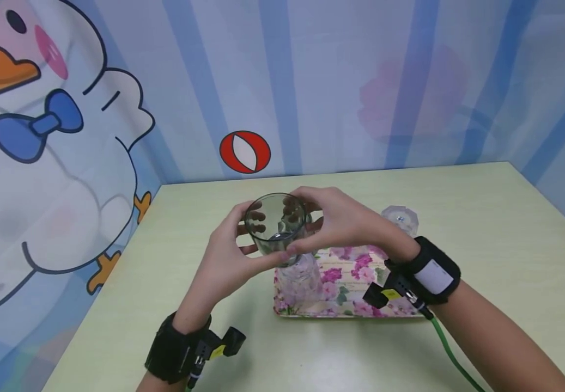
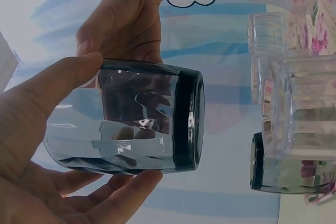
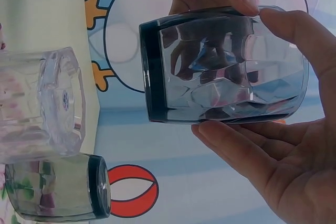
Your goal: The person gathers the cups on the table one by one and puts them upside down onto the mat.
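Between my two hands is a clear, grey-tinted glass tumbler (image 1: 274, 231) with faceted sides. It is mouth up, raised above the left end of a floral tray (image 1: 346, 316). My left hand (image 1: 228, 256) grips its left side, fingers spread behind and thumb at the front. My right hand (image 1: 338, 218) grips the right side, its thumb close to the left thumb. In the left wrist view the tumbler's thick dark base (image 2: 191, 121) points down toward the table side. In the right wrist view the fingers (image 3: 231, 145) of my right hand lie along the glass wall.
A clear faceted glass (image 1: 302, 277) stands upside down on the tray's left end, below the held tumbler. Another clear glass (image 1: 400, 219) is behind my right wrist. In the right wrist view a second grey-tinted tumbler (image 3: 58, 187) stands upside down. A patterned curtain (image 1: 311, 109) hangs behind the table.
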### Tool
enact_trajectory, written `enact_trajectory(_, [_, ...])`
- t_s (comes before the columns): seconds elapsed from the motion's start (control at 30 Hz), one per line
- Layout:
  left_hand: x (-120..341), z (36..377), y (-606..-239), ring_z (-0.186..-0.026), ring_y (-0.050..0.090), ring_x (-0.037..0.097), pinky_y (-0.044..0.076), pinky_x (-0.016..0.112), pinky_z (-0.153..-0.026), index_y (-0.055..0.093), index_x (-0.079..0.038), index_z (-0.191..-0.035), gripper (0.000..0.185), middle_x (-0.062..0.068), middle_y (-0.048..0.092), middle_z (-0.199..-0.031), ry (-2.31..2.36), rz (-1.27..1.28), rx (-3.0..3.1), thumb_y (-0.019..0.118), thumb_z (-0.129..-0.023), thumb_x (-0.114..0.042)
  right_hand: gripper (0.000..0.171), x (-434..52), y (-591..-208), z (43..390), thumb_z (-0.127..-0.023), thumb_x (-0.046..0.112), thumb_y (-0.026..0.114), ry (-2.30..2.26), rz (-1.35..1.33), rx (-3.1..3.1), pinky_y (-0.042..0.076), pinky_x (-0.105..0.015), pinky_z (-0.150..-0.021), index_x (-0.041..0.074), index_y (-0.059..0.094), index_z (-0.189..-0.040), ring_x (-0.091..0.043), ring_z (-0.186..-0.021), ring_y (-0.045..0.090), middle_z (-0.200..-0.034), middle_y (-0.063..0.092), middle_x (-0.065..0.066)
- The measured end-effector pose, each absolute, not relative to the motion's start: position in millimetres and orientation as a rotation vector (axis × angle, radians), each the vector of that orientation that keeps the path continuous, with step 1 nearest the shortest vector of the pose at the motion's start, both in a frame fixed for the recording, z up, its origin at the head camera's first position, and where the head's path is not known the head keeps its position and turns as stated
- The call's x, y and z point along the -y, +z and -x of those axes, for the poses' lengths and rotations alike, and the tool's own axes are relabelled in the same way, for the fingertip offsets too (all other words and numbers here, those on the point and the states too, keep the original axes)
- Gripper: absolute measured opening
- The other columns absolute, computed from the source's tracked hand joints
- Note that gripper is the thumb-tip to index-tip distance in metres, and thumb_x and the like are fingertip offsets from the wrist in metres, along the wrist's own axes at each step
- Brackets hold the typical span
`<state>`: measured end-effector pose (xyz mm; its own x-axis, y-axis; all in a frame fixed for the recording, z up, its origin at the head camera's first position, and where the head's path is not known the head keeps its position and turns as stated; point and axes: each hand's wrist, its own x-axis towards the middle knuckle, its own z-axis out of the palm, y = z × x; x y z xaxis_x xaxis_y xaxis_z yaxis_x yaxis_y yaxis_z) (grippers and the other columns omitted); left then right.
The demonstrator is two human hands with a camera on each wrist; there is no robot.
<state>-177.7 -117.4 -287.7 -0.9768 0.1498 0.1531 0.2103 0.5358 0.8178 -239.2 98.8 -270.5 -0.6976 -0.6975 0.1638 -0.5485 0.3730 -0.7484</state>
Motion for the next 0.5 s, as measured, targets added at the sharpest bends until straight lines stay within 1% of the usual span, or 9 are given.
enact_trajectory(0.17, [112, 179, -288, -0.123, 0.050, 0.023, 0.058, 0.043, -0.091, 0.037, -0.027, -0.141, 0.085, -0.002, 0.049, -0.134, -1.460, 0.338, 2.695, 0.084, -0.071, -0.031, 0.067, -105, -271, 237, -0.074, 0.027, 0.081, -1.235, 1.113, -2.460, 0.060, -0.028, -0.081, 0.015, 0.049, -0.132, -0.018, -0.109, 0.060, -0.121, 0.061, -0.007])
enact_trajectory(0.27, [109, 180, -288, -0.123, 0.049, 0.022, 0.057, 0.044, -0.092, 0.037, -0.027, -0.141, 0.085, -0.003, 0.049, -0.135, -1.460, 0.354, 2.696, 0.084, -0.071, -0.031, 0.067, -109, -271, 236, -0.074, 0.026, 0.081, -1.247, 1.106, -2.460, 0.061, -0.031, -0.082, 0.015, 0.049, -0.132, -0.019, -0.109, 0.059, -0.122, 0.060, -0.008])
enact_trajectory(0.5, [103, 182, -288, -0.125, 0.048, 0.019, 0.057, 0.045, -0.091, 0.037, -0.027, -0.141, 0.085, -0.004, 0.050, -0.134, -1.442, 0.387, 2.707, 0.084, -0.071, -0.033, 0.068, -116, -270, 233, -0.075, 0.023, 0.080, -1.276, 1.098, -2.448, 0.060, -0.036, -0.086, 0.013, 0.048, -0.134, -0.021, -0.112, 0.059, -0.123, 0.058, -0.005])
